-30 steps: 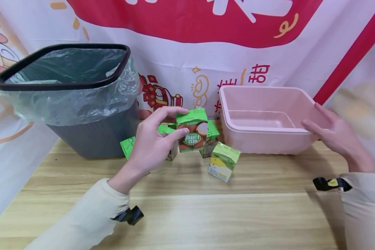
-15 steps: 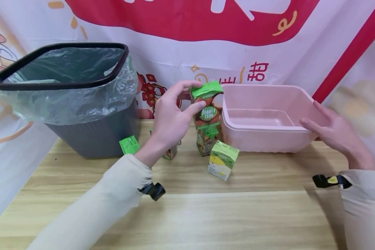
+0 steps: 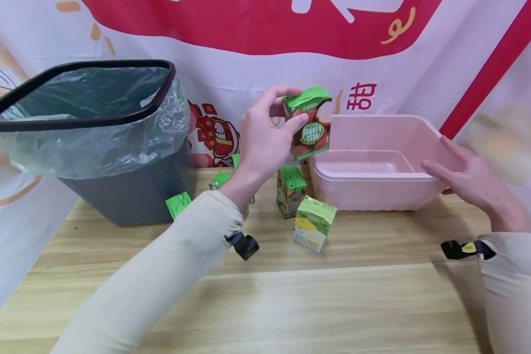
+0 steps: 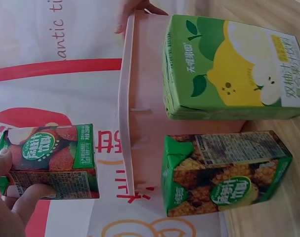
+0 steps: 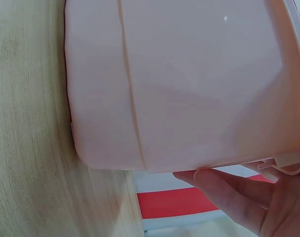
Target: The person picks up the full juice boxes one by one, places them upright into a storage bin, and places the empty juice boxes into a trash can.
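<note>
My left hand (image 3: pixel 265 135) pinches a lychee juice carton (image 3: pixel 311 129) between thumb and fingers. It is raised in front of the near left corner of a pink plastic bin (image 3: pixel 376 194). In the left wrist view the lychee carton (image 4: pixel 53 158) shows its red and green print. Gripping the right end of the bin is my right hand (image 3: pixel 480 189), thumb at the rim and other fingers partly hidden. Below the held carton stands a brown-and-green juice carton (image 3: pixel 290 191). A yellow-green pomelo juice carton (image 3: pixel 314 223) is in front of that one.
A grey trash can (image 3: pixel 132 191) lined with a clear bag stands at the left. Beside it is a green-topped carton (image 3: pixel 178 202), and more green-topped cartons (image 3: pixel 220 180) are partly hidden behind my left arm. A printed cloth (image 3: pixel 248 69) hangs behind the wooden table (image 3: pixel 318 305).
My left hand has moved right and up with the lychee juice carton, from above the other cartons to the bin's left corner. My right hand stays on the bin.
</note>
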Available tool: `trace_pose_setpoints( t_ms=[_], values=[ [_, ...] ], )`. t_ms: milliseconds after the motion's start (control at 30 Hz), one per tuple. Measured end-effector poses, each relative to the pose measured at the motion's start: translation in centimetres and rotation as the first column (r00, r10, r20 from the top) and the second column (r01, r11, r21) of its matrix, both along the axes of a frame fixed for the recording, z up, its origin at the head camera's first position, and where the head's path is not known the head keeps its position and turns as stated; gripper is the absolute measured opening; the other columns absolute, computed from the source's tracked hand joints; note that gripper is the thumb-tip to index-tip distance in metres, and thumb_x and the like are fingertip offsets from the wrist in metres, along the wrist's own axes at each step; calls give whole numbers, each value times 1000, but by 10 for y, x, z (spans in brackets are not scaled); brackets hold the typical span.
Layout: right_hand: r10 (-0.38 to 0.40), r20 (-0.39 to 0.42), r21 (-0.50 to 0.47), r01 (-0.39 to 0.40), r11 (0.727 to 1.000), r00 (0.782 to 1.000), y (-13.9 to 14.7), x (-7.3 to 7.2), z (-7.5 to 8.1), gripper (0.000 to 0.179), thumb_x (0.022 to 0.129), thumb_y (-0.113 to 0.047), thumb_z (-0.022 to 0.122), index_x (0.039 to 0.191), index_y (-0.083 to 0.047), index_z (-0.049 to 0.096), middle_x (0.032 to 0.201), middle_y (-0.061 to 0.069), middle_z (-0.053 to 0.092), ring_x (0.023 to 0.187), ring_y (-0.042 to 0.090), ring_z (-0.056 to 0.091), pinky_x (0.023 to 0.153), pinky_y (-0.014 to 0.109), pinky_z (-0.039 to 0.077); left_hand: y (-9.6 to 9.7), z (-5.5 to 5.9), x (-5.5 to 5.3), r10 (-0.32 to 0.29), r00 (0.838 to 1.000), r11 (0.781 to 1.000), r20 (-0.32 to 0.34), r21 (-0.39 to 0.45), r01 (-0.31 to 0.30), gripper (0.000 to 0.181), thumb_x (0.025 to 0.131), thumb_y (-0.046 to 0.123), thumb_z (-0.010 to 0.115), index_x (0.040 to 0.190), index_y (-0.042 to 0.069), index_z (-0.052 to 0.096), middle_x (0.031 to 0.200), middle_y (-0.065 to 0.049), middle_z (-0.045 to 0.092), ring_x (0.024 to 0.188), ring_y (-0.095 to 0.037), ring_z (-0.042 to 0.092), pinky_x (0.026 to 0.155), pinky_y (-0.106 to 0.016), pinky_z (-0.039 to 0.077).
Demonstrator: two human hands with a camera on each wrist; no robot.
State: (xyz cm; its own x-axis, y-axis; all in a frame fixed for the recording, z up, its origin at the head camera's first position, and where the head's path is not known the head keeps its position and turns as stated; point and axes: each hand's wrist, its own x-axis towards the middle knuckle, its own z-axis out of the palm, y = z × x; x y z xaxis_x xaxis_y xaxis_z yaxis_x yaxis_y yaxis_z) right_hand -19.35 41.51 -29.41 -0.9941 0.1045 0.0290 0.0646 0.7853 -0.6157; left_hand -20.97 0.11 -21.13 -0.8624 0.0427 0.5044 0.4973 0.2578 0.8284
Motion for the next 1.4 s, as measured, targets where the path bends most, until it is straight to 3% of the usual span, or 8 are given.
trace_pose_setpoints(
  t_ms=[67, 467, 567, 667, 800, 933, 1133, 1400],
  values=[
    [-5, -2, 0, 5, 1000, 1000, 0, 0, 0, 91, 100, -60, 60, 171, -31, 10, 175, 27, 16, 103, 0, 43, 64, 19, 56, 6, 1, -4, 0, 1000, 1000, 16, 20, 0, 36, 97, 16, 78, 131, 20, 70, 106, -3, 75, 98, -8, 65, 84, -27, 56],
    [-6, -5, -2, 6, 1000, 1000, 1, 1, 1, 90, 101, -59, 61, 171, -34, 10, 175, 26, 19, 90, -14, 46, 64, 18, 54, 45, -5, -27, 6, 989, 996, 148, 85, -19, 33, 97, 17, 78, 128, 24, 71, 105, 0, 73, 93, -10, 64, 78, -22, 56],
    [-12, 0, 12, 12, 1000, 1000, 1, 1, 1, 90, 101, -60, 60, 171, -35, 10, 175, 26, 20, 98, -4, 48, 64, 18, 52, 53, -6, -31, -24, 983, 995, 183, 104, 5, 32, 98, 15, 76, 128, 24, 70, 108, 0, 71, 94, -11, 63, 79, -20, 56],
    [-15, -1, 21, 15, 1000, 1000, 1, 0, 1, 90, 101, -60, 59, 171, -33, 9, 175, 26, 19, 121, 21, 51, 68, 18, 49, 62, -7, -35, -48, 978, 993, 201, 119, 25, 31, 99, 13, 75, 127, 23, 69, 110, -1, 70, 97, -10, 65, 83, -20, 58],
    [-15, -10, 24, 15, 1000, 1000, 1, 0, 1, 90, 101, -61, 58, 171, -32, 8, 176, 26, 16, 148, 53, 31, 100, 46, 48, 74, -10, -41, -51, 972, 994, 228, 111, 26, 29, 97, 12, 77, 123, 25, 71, 107, 1, 72, 97, -10, 68, 83, -21, 59],
    [-14, -15, 21, 14, 1000, 1000, 2, 0, 1, 89, 101, -61, 57, 170, -35, 8, 177, 25, 12, 157, 58, 19, 112, 80, 27, 85, -15, -48, -27, 968, 997, 250, 83, 6, 30, 95, 11, 79, 119, 27, 74, 104, 6, 75, 94, -7, 66, 82, -19, 56],
    [-16, -13, 13, 16, 1000, 1000, 3, 1, 0, 89, 101, -60, 57, 170, -34, 8, 177, 24, 11, 157, 57, 19, 113, 80, 26, 99, -24, -57, 11, 970, 998, 245, 62, -27, 26, 95, 13, 80, 118, 25, 75, 103, 4, 74, 89, -7, 66, 81, -19, 53],
    [-19, 4, 0, 19, 1000, 1000, 1, 1, 2, 89, 101, -62, 57, 170, -36, 8, 178, 22, 9, 157, 56, 17, 111, 79, 27, 114, -25, -58, 102, 944, 995, 315, -36, -95, 23, 95, 21, 81, 114, 31, 73, 107, 11, 75, 98, -4, 64, 93, -26, 49]
  ],
)
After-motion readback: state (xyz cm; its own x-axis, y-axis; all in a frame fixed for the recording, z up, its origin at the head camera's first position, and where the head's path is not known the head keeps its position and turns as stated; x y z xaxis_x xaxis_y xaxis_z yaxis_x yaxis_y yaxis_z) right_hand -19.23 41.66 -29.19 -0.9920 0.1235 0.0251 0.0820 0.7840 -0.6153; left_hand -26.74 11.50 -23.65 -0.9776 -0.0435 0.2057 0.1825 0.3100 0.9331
